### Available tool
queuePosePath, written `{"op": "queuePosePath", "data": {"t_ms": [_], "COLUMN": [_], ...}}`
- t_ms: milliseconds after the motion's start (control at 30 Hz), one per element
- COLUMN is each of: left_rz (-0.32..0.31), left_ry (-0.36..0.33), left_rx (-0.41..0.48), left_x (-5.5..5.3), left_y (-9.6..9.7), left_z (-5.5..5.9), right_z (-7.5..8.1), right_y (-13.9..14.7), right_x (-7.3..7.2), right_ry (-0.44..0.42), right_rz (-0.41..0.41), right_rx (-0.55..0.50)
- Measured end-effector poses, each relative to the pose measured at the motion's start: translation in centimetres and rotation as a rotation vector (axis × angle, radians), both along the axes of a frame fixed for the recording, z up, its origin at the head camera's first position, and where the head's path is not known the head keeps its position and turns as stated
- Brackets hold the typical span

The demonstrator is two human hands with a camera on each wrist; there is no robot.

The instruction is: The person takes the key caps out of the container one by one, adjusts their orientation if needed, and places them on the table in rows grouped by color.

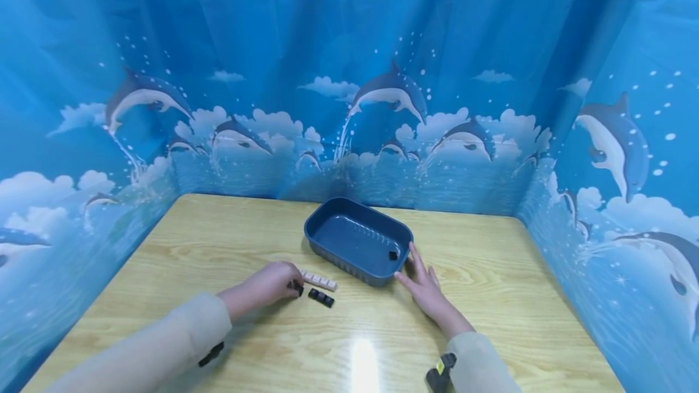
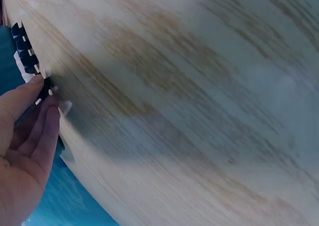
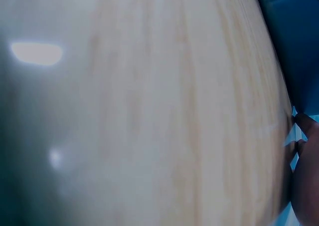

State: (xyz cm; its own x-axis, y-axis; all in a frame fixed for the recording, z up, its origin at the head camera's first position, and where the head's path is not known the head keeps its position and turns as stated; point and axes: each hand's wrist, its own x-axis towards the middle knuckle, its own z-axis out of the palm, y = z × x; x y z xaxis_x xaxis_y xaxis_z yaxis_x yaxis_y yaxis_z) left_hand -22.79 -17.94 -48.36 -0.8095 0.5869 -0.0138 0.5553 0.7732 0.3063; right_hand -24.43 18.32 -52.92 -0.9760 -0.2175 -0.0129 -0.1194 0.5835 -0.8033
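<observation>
My left hand (image 1: 276, 280) pinches a small black keycap (image 2: 46, 88) between thumb and fingertips, at the left end of a short row of black keycaps (image 1: 321, 297). Just behind lies a row of white keycaps (image 1: 320, 281), its left end partly hidden by the hand. My right hand (image 1: 426, 287) spreads its fingers against the near right corner of a dark blue rectangular tub (image 1: 349, 261). One black keycap (image 1: 393, 255) lies inside the tub, near that corner. In the right wrist view, fingertips (image 3: 305, 122) show right at the tub wall (image 3: 294, 51).
A light wooden table (image 1: 235, 229) carries everything, with a bright light reflection at its front. Blue curtains (image 1: 327, 17) printed with dolphins enclose it at the back and sides. Dark straps (image 1: 439, 375) show at the wrists.
</observation>
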Motion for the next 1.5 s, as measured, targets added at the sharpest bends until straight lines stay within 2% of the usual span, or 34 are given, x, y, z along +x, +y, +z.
{"op": "queuePosePath", "data": {"t_ms": [133,467,933,1167,1300,1400,1500], "left_rz": [0.006,-0.039,-0.079,-0.089,-0.060,-0.035,-0.053], "left_ry": [0.046,0.136,0.150,0.141,0.119,0.096,0.121], "left_rx": [-0.003,-0.041,-0.046,-0.037,-0.057,-0.057,-0.042], "left_x": [0.0,0.2,0.1,0.3,0.3,0.1,-0.3], "left_y": [0.2,0.8,1.3,1.6,1.8,1.7,1.6], "left_z": [0.1,0.1,-0.2,0.1,0.1,0.5,1.5], "right_z": [0.1,0.0,0.0,0.1,0.1,0.1,0.1], "right_y": [0.0,0.0,0.0,0.0,0.1,0.0,0.0], "right_x": [0.0,0.0,0.0,0.1,0.1,0.2,0.2], "right_ry": [0.000,-0.018,-0.026,-0.033,-0.029,-0.023,-0.019], "right_rz": [0.002,-0.002,-0.005,-0.009,-0.009,-0.006,-0.009], "right_rx": [-0.002,-0.003,-0.008,-0.015,-0.013,-0.014,-0.012]}}
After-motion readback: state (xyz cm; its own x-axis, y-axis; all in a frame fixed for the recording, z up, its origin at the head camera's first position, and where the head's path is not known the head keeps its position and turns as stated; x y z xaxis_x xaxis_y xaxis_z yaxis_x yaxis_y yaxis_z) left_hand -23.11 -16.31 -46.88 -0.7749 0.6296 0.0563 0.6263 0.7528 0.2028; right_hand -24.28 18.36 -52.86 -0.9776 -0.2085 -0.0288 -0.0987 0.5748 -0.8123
